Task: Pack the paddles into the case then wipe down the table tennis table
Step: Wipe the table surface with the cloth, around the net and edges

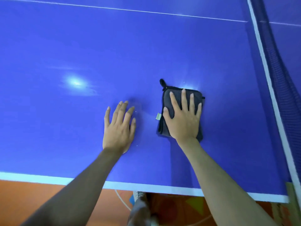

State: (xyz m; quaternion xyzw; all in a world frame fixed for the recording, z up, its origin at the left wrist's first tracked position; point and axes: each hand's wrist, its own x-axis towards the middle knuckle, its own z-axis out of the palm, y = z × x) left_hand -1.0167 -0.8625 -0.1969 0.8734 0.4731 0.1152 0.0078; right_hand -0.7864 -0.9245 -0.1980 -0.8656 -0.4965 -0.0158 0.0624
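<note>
Pressing flat: right hand (184, 118) on folded, fuzzy grey cloth (167, 101).

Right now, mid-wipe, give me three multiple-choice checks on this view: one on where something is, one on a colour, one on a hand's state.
1. Where is the cloth?
A. under the right hand
B. under the left hand
C. draped over the net

2. What colour is the table top?
A. green
B. blue
C. black

3. How is the left hand?
A. gripping a paddle
B. curled in a fist
C. flat on the table, fingers straight

Answers:
1 A, the right hand lies spread on the folded dark cloth.
2 B, the surface is blue with white lines.
3 C, its straight fingers rest on bare table beside the cloth, holding nothing.
</note>
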